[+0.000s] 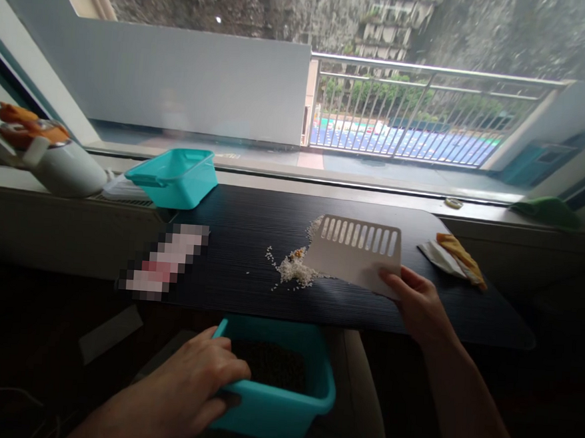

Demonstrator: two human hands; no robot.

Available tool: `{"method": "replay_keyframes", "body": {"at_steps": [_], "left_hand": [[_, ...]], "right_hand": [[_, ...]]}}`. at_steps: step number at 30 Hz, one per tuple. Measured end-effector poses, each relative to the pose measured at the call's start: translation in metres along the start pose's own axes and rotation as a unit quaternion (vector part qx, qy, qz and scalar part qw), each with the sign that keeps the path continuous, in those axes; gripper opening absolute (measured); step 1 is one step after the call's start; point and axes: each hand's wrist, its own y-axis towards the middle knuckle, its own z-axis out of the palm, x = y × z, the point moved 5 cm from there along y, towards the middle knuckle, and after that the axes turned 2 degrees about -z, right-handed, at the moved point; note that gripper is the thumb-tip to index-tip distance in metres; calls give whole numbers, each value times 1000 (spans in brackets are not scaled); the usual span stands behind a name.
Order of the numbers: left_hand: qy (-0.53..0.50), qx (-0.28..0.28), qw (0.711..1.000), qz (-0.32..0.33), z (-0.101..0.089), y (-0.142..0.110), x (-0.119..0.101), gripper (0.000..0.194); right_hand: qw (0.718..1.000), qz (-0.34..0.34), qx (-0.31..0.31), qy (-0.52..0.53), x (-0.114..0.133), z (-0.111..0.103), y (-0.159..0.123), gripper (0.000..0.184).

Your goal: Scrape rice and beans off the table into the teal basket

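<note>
My right hand [417,300] grips the lower right corner of a flat beige plastic plate with a row of slots [352,260], thumb on its face. The plate is held over the dark table, its left edge beside a small heap of white rice-like grains [296,271]. A few orange-brown bits [297,253] lie in the heap, and more grains show behind the plate. My left hand [206,376] is closed over the left rim of a turquoise plastic tub [279,405] below the table's front edge. Dark material [272,364], too dim to name, covers the tub's bottom.
A second turquoise tub [179,184] stands at the table's back left, near a white pot [65,170]. A pixelated pink-white item [166,263] lies at the left edge. White and yellow cloths [454,260] rest at the right. The window sill [325,181] borders the black table [242,215].
</note>
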Motion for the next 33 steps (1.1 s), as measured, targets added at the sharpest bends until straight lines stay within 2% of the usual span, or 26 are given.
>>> {"method": "replay_keyframes", "body": {"at_steps": [5, 9, 14, 19, 33], "left_hand": [[2, -1, 1000, 1, 0, 1, -1, 21], [-8, -6, 1000, 2, 1, 1, 2, 23], [-8, -5, 1000, 5, 1, 2, 3, 20], [-10, -5, 1000, 7, -1, 1, 0, 19], [-1, 6, 1000, 1, -1, 3, -2, 21]], "right_hand": [[999, -33, 5, -11, 7, 16, 17, 26], [999, -43, 10, -23, 4, 25, 27, 26], [999, 3, 47, -4, -7, 21, 28, 28], [997, 34, 66, 23, -6, 19, 21, 30], [995, 35, 92, 19, 1, 16, 6, 26]]}}
